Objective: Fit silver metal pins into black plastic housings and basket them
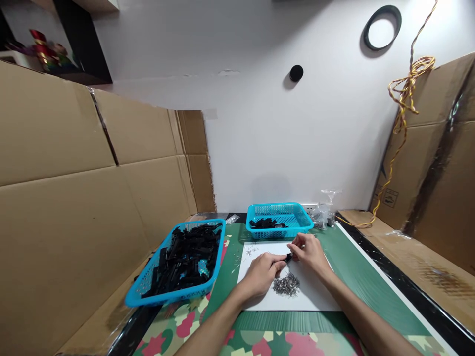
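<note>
Over a white sheet point(256, 301), my left hand point(262, 272) is closed on a small black part point(288, 257), pinched between thumb and fingers. My right hand point(308, 251) is pinched at the other end of that part; whatever its fingertips hold is too small to make out. Just below the hands lies a heap of small silvery metal pins point(286, 285). A few more loose pins point(251, 250) are scattered near the sheet's upper left corner.
A blue basket point(218, 257) full of black parts point(185, 252) stands at left. Behind the sheet, another blue basket point(280, 235) holds fewer. Clear plastic bags point(323, 215) lie at the back right. Cardboard walls point(148, 143) flank the table, and a yellow cable point(404, 99) hangs at right.
</note>
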A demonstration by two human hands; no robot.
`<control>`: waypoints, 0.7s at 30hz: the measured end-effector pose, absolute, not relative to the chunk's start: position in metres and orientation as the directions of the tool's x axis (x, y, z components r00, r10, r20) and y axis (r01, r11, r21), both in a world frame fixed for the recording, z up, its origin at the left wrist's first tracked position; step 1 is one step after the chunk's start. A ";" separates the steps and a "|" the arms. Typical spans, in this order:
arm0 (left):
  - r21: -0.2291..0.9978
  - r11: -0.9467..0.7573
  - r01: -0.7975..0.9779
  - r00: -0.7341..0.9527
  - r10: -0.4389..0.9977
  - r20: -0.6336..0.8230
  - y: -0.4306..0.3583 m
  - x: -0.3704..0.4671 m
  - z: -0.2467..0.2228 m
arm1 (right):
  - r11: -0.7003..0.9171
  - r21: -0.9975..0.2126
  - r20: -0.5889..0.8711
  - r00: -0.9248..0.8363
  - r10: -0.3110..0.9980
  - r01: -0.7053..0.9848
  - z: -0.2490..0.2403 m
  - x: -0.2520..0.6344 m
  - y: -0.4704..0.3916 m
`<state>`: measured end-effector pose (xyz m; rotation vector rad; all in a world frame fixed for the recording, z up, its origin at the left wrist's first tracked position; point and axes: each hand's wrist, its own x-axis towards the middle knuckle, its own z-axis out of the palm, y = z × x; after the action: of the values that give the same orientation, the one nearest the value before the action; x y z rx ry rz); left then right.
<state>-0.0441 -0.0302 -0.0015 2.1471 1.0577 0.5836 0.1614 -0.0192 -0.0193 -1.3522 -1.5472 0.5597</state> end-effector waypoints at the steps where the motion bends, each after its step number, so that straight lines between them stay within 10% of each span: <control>1: 0.729 -0.451 0.515 0.573 0.814 0.099 -0.029 -0.044 -0.002 | 0.283 -0.826 0.367 0.083 0.927 0.487 -0.019 0.161 -0.020; 21: 0.891 -0.357 0.282 0.472 0.860 0.195 -0.020 -0.048 -0.015 | 0.351 -0.909 0.396 0.197 0.897 0.226 -0.024 0.162 -0.012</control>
<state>-0.0484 -0.0198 -0.0153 1.8759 0.9562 0.8631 0.1616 -0.0120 -0.0236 -1.1500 -1.3178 0.6552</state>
